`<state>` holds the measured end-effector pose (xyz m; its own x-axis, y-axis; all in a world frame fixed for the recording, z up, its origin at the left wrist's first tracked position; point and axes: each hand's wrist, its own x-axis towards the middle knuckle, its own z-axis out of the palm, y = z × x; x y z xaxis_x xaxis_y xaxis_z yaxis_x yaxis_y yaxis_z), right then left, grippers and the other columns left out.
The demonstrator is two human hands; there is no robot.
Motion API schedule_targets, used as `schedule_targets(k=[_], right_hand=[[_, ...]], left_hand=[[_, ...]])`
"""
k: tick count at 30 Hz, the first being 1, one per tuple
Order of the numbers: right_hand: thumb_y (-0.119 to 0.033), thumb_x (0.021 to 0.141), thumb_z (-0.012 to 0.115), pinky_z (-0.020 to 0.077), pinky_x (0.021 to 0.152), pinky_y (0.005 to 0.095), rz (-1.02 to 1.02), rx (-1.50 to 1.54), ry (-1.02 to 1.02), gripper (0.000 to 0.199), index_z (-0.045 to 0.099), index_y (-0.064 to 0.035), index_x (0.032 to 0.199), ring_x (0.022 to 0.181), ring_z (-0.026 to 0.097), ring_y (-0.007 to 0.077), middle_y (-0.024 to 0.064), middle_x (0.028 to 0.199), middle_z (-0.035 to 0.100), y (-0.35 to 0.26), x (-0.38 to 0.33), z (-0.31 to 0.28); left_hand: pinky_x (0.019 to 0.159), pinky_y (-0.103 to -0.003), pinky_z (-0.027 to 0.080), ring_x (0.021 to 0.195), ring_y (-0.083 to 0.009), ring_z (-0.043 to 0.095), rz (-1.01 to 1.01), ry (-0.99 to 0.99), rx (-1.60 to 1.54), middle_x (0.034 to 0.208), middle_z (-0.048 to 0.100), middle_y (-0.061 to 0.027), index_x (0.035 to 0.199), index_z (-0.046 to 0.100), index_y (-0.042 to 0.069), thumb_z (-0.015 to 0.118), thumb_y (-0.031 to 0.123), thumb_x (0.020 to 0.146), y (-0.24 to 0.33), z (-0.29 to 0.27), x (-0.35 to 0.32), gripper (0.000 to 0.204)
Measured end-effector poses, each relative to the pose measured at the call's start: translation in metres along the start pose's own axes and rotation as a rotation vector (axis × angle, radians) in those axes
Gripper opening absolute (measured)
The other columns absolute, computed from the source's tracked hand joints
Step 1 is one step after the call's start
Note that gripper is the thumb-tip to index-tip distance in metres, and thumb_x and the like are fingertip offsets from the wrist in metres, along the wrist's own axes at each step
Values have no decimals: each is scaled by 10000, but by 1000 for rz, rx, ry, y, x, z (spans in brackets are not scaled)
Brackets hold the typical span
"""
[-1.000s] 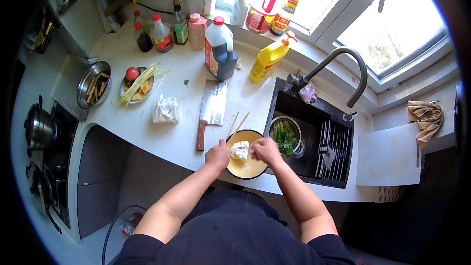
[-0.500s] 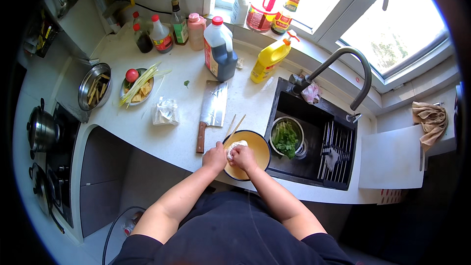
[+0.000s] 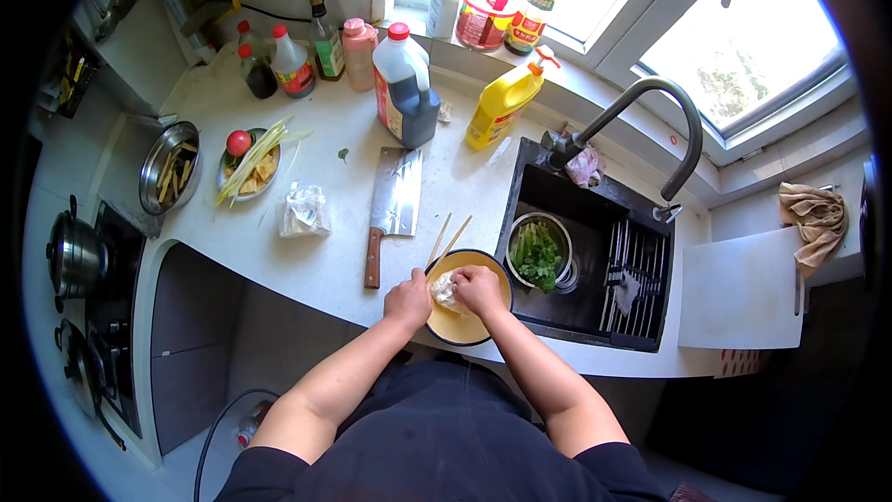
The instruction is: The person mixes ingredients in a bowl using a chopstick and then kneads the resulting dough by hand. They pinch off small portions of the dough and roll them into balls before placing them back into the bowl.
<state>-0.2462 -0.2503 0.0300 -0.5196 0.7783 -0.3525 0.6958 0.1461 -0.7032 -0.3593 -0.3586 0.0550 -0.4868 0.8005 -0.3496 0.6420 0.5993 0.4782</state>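
Observation:
A round bowl (image 3: 492, 316) with a dark rim and a tan-yellow inside sits at the counter's front edge. Over it, my left hand (image 3: 408, 303) is closed on one side of a crumpled white plastic bag (image 3: 446, 290). My right hand (image 3: 478, 290) pinches the bag's other side, fingertips bent inward. What the bag contains cannot be made out. Two wooden chopsticks (image 3: 452, 234) lean over the bowl's far rim, their lower ends hidden near my left hand. Left of the bowl lies a cleaver (image 3: 395, 195), its wooden handle toward me.
A black sink (image 3: 595, 316) on the right holds a bowl of leafy greens (image 3: 537, 256) and a drying rack (image 3: 632, 284). Leftward are another white plastic bag (image 3: 304, 211), a plate of cut vegetables (image 3: 251, 167) and a steel pot (image 3: 172, 170). Bottles, including a large jug (image 3: 405, 88), stand behind.
My right hand has shifted slightly right and away from my left, leaving more of the white bag showing between them. The whole view has moved a little.

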Motion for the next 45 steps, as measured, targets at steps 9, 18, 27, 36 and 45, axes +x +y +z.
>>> schedule_targets(k=[9,18,27,36,45], right_hand=[[-133,833,534,495,668,346,45,189,-198,178,660,-40,917,719,630,234,108,766,653,4,11,4],[-113,897,519,479,558,209,84,578,-166,172,631,9,943,603,583,87,45,746,630,-6,-34,-13],[-100,780,573,520,545,312,334,396,-110,142,663,-10,718,585,650,173,129,579,624,-10,1,20],[-108,879,529,478,817,314,314,967,-512,300,497,0,1157,888,606,199,102,1022,603,-30,-37,-57],[-59,841,447,473,696,338,811,872,-237,104,518,-1,890,735,570,229,110,812,551,14,-40,-13]], left_hand=[[637,-509,494,715,-416,620,-11,-5,9,737,623,-235,950,434,24,505,231,855,1,-3,6,238],[609,-517,485,670,-422,610,5,42,-2,701,613,-238,927,439,19,522,211,831,-2,2,5,230],[631,-507,493,705,-415,621,-7,-11,18,729,625,-230,937,432,21,483,229,863,2,-1,2,227],[642,-499,499,727,-408,627,-7,-8,61,760,632,-232,950,442,17,472,231,869,1,-4,6,231],[652,-495,500,739,-404,629,-16,-13,61,760,633,-230,948,448,18,472,231,872,2,-3,3,227]])
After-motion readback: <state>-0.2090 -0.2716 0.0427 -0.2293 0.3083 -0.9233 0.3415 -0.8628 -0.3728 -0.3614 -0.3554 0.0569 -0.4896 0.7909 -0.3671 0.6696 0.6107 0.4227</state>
